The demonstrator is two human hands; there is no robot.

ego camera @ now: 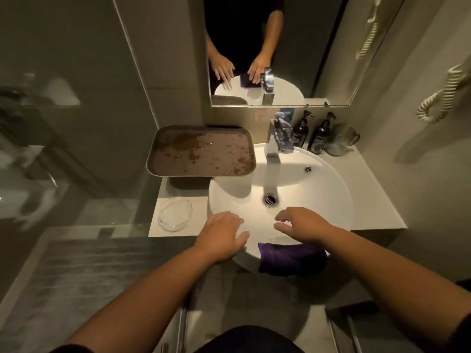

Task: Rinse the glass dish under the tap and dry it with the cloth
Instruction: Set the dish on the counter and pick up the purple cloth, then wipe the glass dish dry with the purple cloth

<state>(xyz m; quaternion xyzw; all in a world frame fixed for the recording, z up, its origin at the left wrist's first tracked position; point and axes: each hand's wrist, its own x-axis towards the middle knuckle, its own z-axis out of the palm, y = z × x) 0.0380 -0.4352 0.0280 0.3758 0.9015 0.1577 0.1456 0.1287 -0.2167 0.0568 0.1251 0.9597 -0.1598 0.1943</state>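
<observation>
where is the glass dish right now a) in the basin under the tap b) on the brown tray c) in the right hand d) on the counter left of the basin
d: the glass dish sits on the counter left of the white basin, in front of the brown tray, and neither the left hand nor the right hand touches it.

Your left hand [224, 235] and right hand [303, 224] hover empty over the basin [318, 200]; the glass dish [175, 213] sits on the bench [377, 200], purple cloth [290, 261] draped on the rim
</observation>
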